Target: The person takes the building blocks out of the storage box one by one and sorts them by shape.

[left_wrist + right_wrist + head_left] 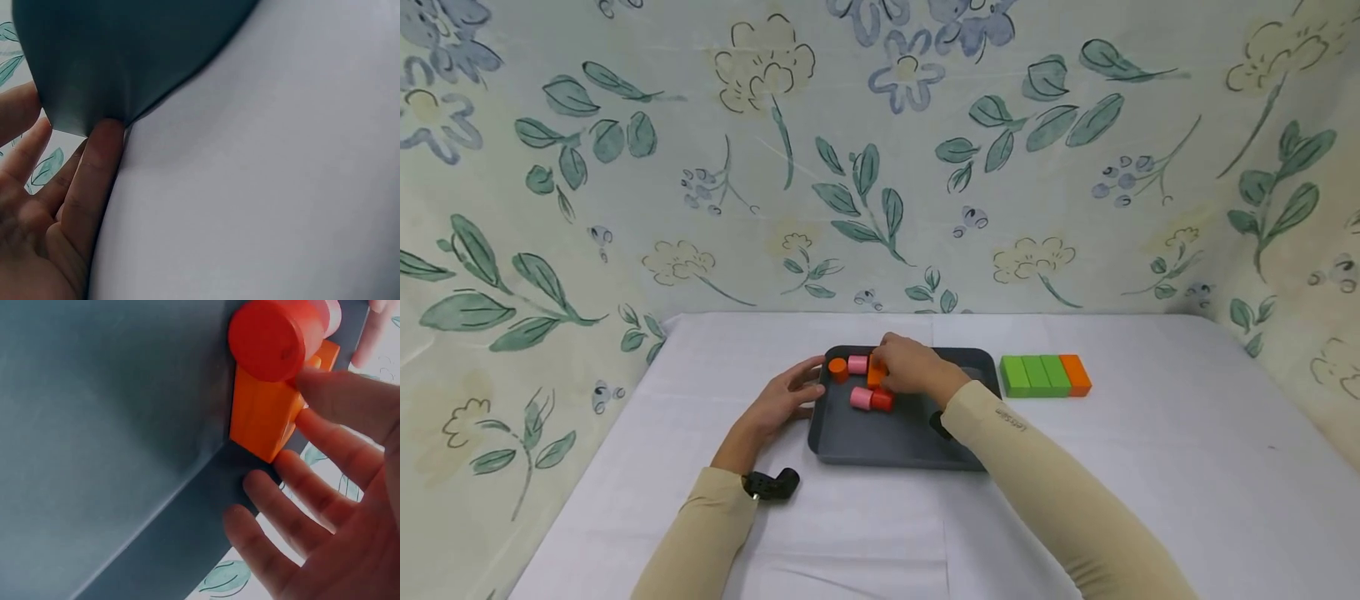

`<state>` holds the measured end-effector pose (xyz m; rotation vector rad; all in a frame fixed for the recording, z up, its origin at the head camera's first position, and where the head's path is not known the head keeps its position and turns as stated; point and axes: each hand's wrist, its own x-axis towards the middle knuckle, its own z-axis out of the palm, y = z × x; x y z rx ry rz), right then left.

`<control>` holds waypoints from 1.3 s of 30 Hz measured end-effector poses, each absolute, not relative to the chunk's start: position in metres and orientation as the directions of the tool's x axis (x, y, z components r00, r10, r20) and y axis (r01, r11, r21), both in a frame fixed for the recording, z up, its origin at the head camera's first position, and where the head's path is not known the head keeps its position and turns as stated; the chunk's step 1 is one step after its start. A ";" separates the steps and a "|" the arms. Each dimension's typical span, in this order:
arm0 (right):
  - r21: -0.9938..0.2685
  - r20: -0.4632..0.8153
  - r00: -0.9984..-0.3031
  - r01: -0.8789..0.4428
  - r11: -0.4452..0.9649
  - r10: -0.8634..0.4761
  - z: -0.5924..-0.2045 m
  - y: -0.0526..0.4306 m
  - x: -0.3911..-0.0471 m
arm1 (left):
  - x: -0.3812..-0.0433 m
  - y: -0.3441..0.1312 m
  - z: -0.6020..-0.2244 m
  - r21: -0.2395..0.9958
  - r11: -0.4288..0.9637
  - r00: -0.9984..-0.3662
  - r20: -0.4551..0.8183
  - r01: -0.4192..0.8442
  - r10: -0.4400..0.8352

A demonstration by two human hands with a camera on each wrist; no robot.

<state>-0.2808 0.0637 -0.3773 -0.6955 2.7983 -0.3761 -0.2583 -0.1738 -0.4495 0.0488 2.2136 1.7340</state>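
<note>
Inside the dark grey tray [895, 442], my right hand [913, 367] reaches over an orange block [875, 375]. In the right wrist view, thumb and forefinger pinch at the side of this orange block [256, 406]; the other fingers are spread beside it. A red cylinder [882, 401] lies just in front of the block, end to end with a pink cylinder [861, 398]. Behind them are another pink cylinder [857, 365] and an orange cylinder [838, 370]. My left hand [778, 404] touches the tray's left edge with its fingers extended.
Right of the tray, several green blocks [1033, 377] stand in a row on the white-covered table [1150, 467], with an orange block [1076, 375] at the row's right end. A floral cloth [880, 208] hangs behind the table.
</note>
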 end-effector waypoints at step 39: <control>-0.449 -0.210 -0.857 -0.343 0.825 -0.470 -0.361 0.093 -0.282 | -0.259 -0.170 -0.449 0.946 0.258 -0.947 -0.250 -0.195 0.202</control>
